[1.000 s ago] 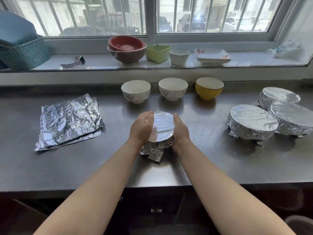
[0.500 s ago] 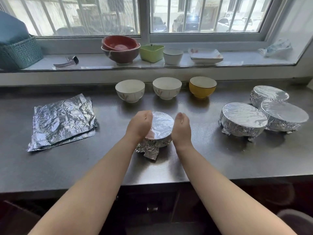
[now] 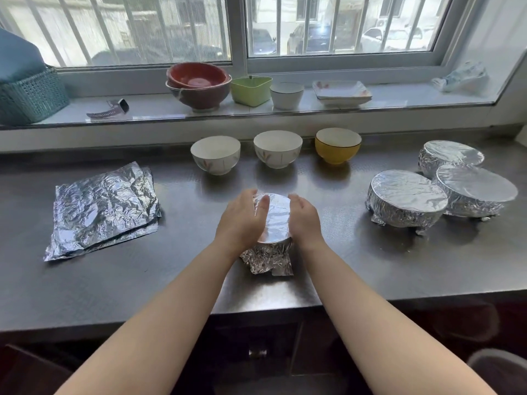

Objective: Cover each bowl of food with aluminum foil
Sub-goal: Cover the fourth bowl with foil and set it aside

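a: head view, and we see the foil-wrapped bowl (image 3: pixel 275 220) at the centre of the dark desk (image 3: pixel 114 286), near its front edge. foil is smooth across the top and crumpled down the sides, with loose ends bunched on the desk at 6 o'clock of the bowl.

b: and our hands?

a: our left hand (image 3: pixel 242 220) cups the bowl from 9 o'clock, fingers curled over the rim with the fingertips on the foil top. our right hand (image 3: pixel 303 219) presses the side at 3 o'clock, fingers bent round it. both are closed on that bowl, neither spread wide.

b: what else do we see?

a: at 12 o'clock of the bowl, three uncovered bowls in a row: two white bowls (image 3: pixel 216 154) at 11 and 12, a yellow bowl (image 3: pixel 337 144) at 1. whether they hold food we cannot tell. at 3 o'clock, well apart, three covered bowls (image 3: pixel 407 199) cluster together, touching or overlapping. at 9 o'clock, a stack of foil sheets (image 3: pixel 104 208) lies flat and wrinkled.

b: and behind?

a: on the windowsill (image 3: pixel 399 99), red bowls (image 3: pixel 198 84) stacked, a green dish (image 3: pixel 251 89), a white cup (image 3: pixel 286 94), square plates (image 3: pixel 342 92), and a teal basket (image 3: pixel 30 95) far at 10 o'clock.
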A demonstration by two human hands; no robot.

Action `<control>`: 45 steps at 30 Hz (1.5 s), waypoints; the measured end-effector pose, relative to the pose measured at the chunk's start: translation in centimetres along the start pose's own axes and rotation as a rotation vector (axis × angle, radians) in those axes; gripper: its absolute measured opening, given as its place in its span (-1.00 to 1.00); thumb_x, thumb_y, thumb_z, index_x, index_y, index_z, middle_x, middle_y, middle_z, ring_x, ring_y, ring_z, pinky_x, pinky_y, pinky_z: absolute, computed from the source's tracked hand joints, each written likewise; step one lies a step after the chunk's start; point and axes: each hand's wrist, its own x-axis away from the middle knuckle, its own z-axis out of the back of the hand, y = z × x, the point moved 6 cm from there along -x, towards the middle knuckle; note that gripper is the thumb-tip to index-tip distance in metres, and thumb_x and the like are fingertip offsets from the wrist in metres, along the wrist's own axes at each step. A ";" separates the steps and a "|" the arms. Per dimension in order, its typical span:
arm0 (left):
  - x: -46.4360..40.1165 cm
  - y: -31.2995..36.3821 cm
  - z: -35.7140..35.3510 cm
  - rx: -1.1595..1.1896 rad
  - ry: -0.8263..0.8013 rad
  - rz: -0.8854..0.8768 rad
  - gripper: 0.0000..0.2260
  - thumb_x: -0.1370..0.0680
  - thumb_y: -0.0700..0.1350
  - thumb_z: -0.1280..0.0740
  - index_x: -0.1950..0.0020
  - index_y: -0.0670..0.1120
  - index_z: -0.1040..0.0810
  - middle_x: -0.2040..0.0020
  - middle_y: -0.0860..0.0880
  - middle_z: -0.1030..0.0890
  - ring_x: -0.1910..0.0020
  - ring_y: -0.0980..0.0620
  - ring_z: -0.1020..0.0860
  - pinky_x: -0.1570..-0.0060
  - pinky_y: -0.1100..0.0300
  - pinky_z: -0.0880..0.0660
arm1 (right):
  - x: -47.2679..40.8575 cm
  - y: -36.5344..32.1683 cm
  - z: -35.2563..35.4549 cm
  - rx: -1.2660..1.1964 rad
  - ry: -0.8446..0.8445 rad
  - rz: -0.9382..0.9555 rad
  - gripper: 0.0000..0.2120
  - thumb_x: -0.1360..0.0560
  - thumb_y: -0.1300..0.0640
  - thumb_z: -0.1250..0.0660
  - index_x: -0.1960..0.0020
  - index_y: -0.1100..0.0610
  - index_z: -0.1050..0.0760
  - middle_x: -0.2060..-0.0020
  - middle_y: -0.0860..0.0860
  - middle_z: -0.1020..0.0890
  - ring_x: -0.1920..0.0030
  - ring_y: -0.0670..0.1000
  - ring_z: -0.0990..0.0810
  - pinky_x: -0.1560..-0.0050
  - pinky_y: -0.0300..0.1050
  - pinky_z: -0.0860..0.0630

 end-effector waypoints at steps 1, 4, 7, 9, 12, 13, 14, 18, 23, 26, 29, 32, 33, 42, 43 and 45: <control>0.0 0.0 -0.2 0.015 0.010 -0.003 -0.57 -0.66 0.08 -0.06 -0.42 -0.14 -0.36 -0.42 -0.11 -0.41 -0.40 -0.08 -0.34 -0.33 0.06 -0.25 | 0.0 0.2 0.0 -0.024 0.003 -0.031 -0.63 -0.65 0.02 -0.08 -0.05 0.24 -0.57 0.07 0.11 -0.63 -0.02 0.17 -0.60 -0.12 0.07 -0.51; 0.0 -0.2 -0.1 0.068 0.064 0.016 -0.63 -0.66 0.05 -0.11 -0.35 -0.14 -0.45 -0.31 -0.08 -0.52 -0.29 -0.07 -0.44 -0.23 0.10 -0.31 | -0.3 0.9 -0.1 -0.107 -0.009 -0.146 -0.64 -0.64 0.04 -0.09 0.07 0.21 -0.57 0.11 0.17 -0.65 0.02 0.21 -0.63 -0.03 0.09 -0.55; 0.1 -0.4 0.2 0.143 0.118 0.026 -0.66 -0.65 0.01 -0.14 -0.33 -0.14 -0.48 -0.27 -0.06 -0.56 -0.25 -0.04 -0.48 -0.16 0.15 -0.34 | -0.2 1.9 -0.4 -0.231 -0.044 -0.283 -0.63 -0.63 0.02 -0.09 0.08 0.21 -0.57 0.10 0.20 -0.66 0.04 0.21 -0.64 0.05 0.06 -0.55; 0.3 -0.7 0.2 0.176 0.150 0.044 -0.66 -0.65 0.01 -0.15 -0.34 -0.12 -0.48 -0.26 -0.05 -0.56 -0.24 -0.02 -0.49 -0.10 0.20 -0.32 | 0.3 2.0 -0.6 -0.325 -0.086 -0.353 -0.66 -0.62 0.03 -0.11 0.06 0.21 -0.57 0.14 0.17 -0.65 0.11 0.18 -0.64 0.08 0.01 -0.55; 0.9 -1.2 0.4 0.257 0.206 0.081 -0.67 -0.65 -0.03 -0.17 -0.36 -0.12 -0.48 -0.28 -0.04 -0.56 -0.26 0.00 -0.48 -0.11 0.27 -0.30 | 0.4 1.5 -1.1 -0.364 -0.123 -0.368 -0.66 -0.60 0.00 -0.12 0.06 0.18 -0.58 0.15 0.16 -0.66 0.10 0.19 -0.65 0.01 0.08 -0.57; 1.1 -1.4 0.5 0.279 0.228 0.087 -0.67 -0.65 -0.05 -0.17 -0.36 -0.13 -0.48 -0.28 -0.05 -0.56 -0.27 0.01 -0.48 -0.11 0.28 -0.29 | 0.5 1.2 -1.2 -0.353 -0.129 -0.367 -0.63 -0.60 -0.03 -0.12 0.02 0.19 -0.59 0.14 0.16 -0.66 0.08 0.21 -0.67 0.02 0.09 -0.58; 1.4 -1.4 0.6 0.294 0.249 0.087 -0.68 -0.64 -0.06 -0.17 -0.35 -0.14 -0.48 -0.28 -0.06 -0.56 -0.26 0.01 -0.48 -0.11 0.30 -0.29 | 0.4 0.9 -1.3 -0.341 -0.137 -0.364 -0.61 -0.60 -0.06 -0.12 -0.01 0.19 -0.59 0.14 0.16 -0.67 0.06 0.22 -0.68 0.07 0.05 -0.58; 1.9 -1.5 0.7 0.317 0.298 0.061 -0.71 -0.64 -0.10 -0.18 -0.32 -0.14 -0.50 -0.24 -0.06 -0.58 -0.22 0.02 -0.50 -0.10 0.31 -0.30 | 0.2 0.6 -1.6 -0.285 -0.177 -0.383 -0.55 -0.60 -0.14 -0.10 -0.05 0.18 -0.58 0.11 0.14 -0.69 0.09 0.17 -0.69 0.26 -0.11 -0.55; 2.1 -1.7 0.6 0.319 0.325 0.050 -0.72 -0.64 -0.11 -0.19 -0.31 -0.14 -0.51 -0.22 -0.05 -0.58 -0.19 0.04 -0.50 -0.10 0.30 -0.31 | 0.7 0.3 -1.7 -0.284 -0.167 -0.379 -0.53 -0.52 -0.19 -0.15 -0.01 0.18 -0.59 0.03 0.20 -0.70 -0.01 0.24 -0.68 -0.10 0.21 -0.61; 2.4 -2.0 0.6 0.329 0.342 0.047 -0.69 -0.61 -0.07 -0.17 -0.29 -0.14 -0.51 -0.21 -0.05 -0.58 -0.16 0.06 -0.49 -0.10 0.29 -0.32 | 1.0 -0.2 -1.7 -0.302 -0.205 -0.375 -0.57 -0.61 -0.14 -0.11 0.05 0.17 -0.58 0.11 0.17 -0.69 0.01 0.23 -0.68 -0.03 0.12 -0.60; 2.7 -2.2 0.6 0.324 0.339 0.045 -0.62 -0.56 -0.01 -0.13 -0.29 -0.14 -0.51 -0.20 -0.04 -0.56 -0.16 0.09 -0.47 -0.13 0.29 -0.30 | 1.1 -0.3 -1.5 -0.348 -0.220 -0.384 -0.52 -0.63 -0.16 -0.06 0.04 0.16 -0.60 0.09 0.16 -0.70 0.03 0.20 -0.67 -0.01 0.06 -0.58; 2.5 -1.6 0.7 0.299 0.319 0.043 -0.67 -0.56 -0.02 -0.12 -0.18 -0.14 -0.54 -0.13 -0.05 -0.58 -0.13 0.00 -0.49 -0.13 0.20 -0.36 | 1.3 0.1 -1.0 -0.307 -0.211 -0.386 -0.44 -0.63 -0.22 -0.01 0.05 0.16 -0.60 0.06 0.16 -0.70 -0.02 0.19 -0.66 -0.16 0.07 -0.56; 2.2 -1.4 0.7 0.272 0.301 0.044 -0.72 -0.57 -0.04 -0.11 -0.08 -0.13 -0.54 -0.05 -0.05 -0.58 -0.08 -0.03 -0.49 -0.09 0.15 -0.39 | 1.2 0.2 -0.9 -0.273 -0.211 -0.376 -0.39 -0.62 -0.26 0.03 0.01 0.17 -0.60 0.01 0.17 -0.70 -0.06 0.19 -0.66 -0.23 0.10 -0.54; 1.0 -0.3 -0.8 -0.012 -0.006 0.193 -0.55 -0.63 0.09 -0.09 -0.37 -0.18 -0.38 -0.39 -0.16 -0.37 -0.35 -0.17 -0.32 -0.32 0.00 -0.25 | 1.5 -0.8 3.5 -0.202 0.225 -0.081 -0.62 -0.70 -0.01 0.03 -0.07 0.18 -0.47 0.13 -0.02 -0.46 0.10 -0.04 -0.40 -0.10 -0.13 -0.31; 1.2 -0.2 -0.9 -0.009 -0.033 0.220 -0.51 -0.63 0.12 -0.08 -0.44 -0.16 -0.32 -0.44 -0.14 -0.31 -0.40 -0.17 -0.28 -0.35 -0.01 -0.23 | 1.9 -1.2 3.2 -0.197 0.220 -0.047 -0.69 -0.69 0.01 0.01 -0.03 0.14 -0.43 0.18 -0.07 -0.43 0.15 -0.09 -0.38 -0.04 -0.15 -0.29; 1.4 0.3 -0.4 -0.062 -0.036 0.253 -0.48 -0.62 0.17 -0.06 -0.49 -0.11 -0.24 -0.50 -0.11 -0.21 -0.44 -0.18 -0.23 -0.36 -0.07 -0.21 | 2.6 -2.0 2.0 -0.174 0.142 0.015 -0.73 -0.66 0.00 -0.03 -0.15 0.11 -0.42 0.12 -0.10 -0.46 0.09 -0.14 -0.42 -0.01 -0.19 -0.30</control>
